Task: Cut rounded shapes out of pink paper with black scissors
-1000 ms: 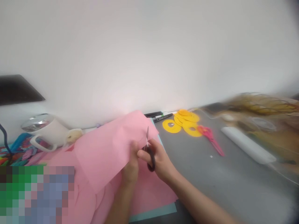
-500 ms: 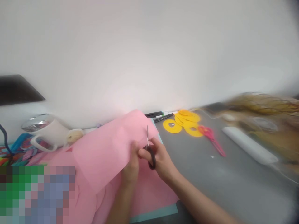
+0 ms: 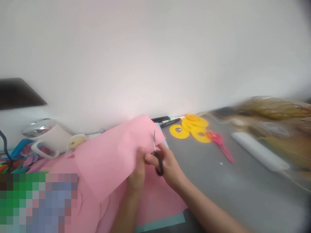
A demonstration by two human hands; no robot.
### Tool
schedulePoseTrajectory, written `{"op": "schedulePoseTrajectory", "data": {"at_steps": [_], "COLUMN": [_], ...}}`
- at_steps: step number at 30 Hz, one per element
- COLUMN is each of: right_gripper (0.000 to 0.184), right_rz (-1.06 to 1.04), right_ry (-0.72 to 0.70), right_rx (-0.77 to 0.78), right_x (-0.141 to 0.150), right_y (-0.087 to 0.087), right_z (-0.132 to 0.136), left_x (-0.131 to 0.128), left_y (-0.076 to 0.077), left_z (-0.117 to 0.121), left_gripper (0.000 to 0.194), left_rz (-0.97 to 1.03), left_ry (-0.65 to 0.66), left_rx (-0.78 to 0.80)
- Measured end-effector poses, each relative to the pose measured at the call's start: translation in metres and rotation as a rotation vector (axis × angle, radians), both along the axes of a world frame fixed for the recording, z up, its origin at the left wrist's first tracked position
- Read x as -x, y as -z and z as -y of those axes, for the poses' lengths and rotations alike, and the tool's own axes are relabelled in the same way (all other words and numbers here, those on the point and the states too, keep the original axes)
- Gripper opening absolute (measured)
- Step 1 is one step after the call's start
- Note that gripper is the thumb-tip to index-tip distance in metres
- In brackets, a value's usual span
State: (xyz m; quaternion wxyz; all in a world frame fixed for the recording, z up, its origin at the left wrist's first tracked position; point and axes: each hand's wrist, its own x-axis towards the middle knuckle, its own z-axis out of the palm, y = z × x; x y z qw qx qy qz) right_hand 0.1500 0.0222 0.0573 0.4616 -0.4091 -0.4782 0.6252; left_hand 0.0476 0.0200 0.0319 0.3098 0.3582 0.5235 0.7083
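My left hand (image 3: 138,168) is closed on the right-hand part of a pink paper sheet (image 3: 107,152), with the thumb on top and the other fingers hidden behind it. The sheet is raised and slightly bent. In my right hand (image 3: 167,163) is a pair of black-handled scissors (image 3: 159,163), the thumb and fingers around the handle loops. Their blades point up and away, at the sheet's edge close to my left thumb. Beneath both hands lies more pink paper (image 3: 160,197) on a light blue sheet (image 3: 161,222).
Yellow paper rings (image 3: 201,134) lie in a pile at the right, touching pink scissors (image 3: 221,145). Dark markers (image 3: 170,123) rest by the wall. Farther right is a white oblong object (image 3: 259,150). A white mug (image 3: 54,137) stands at the left.
My right hand and the black-handled scissors have shifted very slightly to the right. The raised pink sheet has moved a little; my left hand stays nearly in place.
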Motion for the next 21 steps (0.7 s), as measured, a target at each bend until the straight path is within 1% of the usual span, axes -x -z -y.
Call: {"op": "schedulePoseTrajectory", "data": {"at_steps": [5, 10, 14, 21], "right_gripper": [0.032, 0.033, 0.031, 0.029], "right_rz": [0.001, 0.036, 0.062, 0.075], "right_ry": [0.001, 0.017, 0.017, 0.024], "right_rx": [0.012, 0.025, 0.033, 0.028], "right_x": [0.0008, 0.0010, 0.0002, 0.0003], "right_y": [-0.0006, -0.0034, -0.0034, -0.0025], "right_z": [0.0002, 0.0004, 0.0007, 0.0003], "left_x": [0.0005, 0.0016, 0.0020, 0.0011], "left_y": [-0.0014, -0.0023, -0.0040, -0.0062], "left_z": [-0.0004, 0.0006, 0.0014, 0.0006], "left_gripper": [0.029, 0.033, 0.028, 0.036], "left_rz": [-0.031, -0.085, -0.105, -0.073], "left_ry": [0.040, 0.074, 0.109, 0.182], "left_rx": [-0.017, 0.003, 0.007, -0.007]}}
